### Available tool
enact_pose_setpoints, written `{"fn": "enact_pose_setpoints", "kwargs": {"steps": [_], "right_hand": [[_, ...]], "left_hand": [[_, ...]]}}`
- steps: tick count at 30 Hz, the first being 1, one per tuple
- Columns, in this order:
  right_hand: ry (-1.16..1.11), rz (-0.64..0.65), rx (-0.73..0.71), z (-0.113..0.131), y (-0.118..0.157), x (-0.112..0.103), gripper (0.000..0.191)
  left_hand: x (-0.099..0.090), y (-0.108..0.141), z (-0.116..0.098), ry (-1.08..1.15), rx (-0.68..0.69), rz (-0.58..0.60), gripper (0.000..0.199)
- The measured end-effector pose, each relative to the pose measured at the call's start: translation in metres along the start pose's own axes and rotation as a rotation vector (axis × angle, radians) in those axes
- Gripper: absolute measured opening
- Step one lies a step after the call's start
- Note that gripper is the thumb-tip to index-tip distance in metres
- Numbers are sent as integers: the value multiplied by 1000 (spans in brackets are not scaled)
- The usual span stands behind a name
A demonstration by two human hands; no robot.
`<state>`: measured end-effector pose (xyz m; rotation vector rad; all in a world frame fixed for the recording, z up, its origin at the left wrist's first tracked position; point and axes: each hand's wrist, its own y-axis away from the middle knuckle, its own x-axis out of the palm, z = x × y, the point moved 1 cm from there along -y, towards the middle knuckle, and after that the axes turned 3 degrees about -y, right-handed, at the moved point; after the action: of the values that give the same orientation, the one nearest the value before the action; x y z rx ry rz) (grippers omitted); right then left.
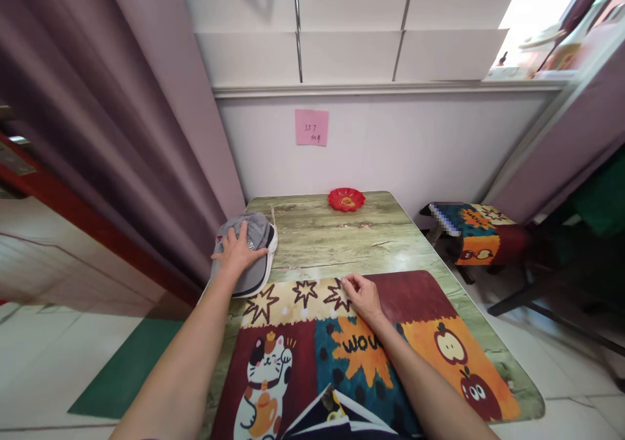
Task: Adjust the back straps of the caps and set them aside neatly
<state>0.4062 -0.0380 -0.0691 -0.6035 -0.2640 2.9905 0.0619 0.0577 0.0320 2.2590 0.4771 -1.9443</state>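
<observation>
Head cam: LH fingers spread atop gray cap; RH fingers curled o/ mat.

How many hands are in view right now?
2: the left hand spread on the grey cap, the right hand curled over the patterned mat. No others show.

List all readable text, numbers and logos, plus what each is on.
"357": pink note on the wall; handwriting below it too small to read surely.
"WOW": table mat, in the orange burst.
"WOW": stool cover, small but legible.
Unreadable: marks on the grey cap, too small; label on the windowsill bottle, blurred.
</observation>
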Motion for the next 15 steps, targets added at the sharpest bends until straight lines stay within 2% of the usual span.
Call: {"fn": "enact_pose_setpoints", "kwargs": {"steps": [6, 12, 15], "right_hand": [[-9, 5, -4, 1, 1, 3, 36], [73, -23, -24, 1, 0, 4, 35], [87, -29, -28, -1, 2, 4, 37]], "left_hand": [[1, 8, 9, 21, 24, 26, 108], [0, 15, 11, 42, 18, 7, 107], [-3, 22, 6, 39, 26, -95, 104]]}}
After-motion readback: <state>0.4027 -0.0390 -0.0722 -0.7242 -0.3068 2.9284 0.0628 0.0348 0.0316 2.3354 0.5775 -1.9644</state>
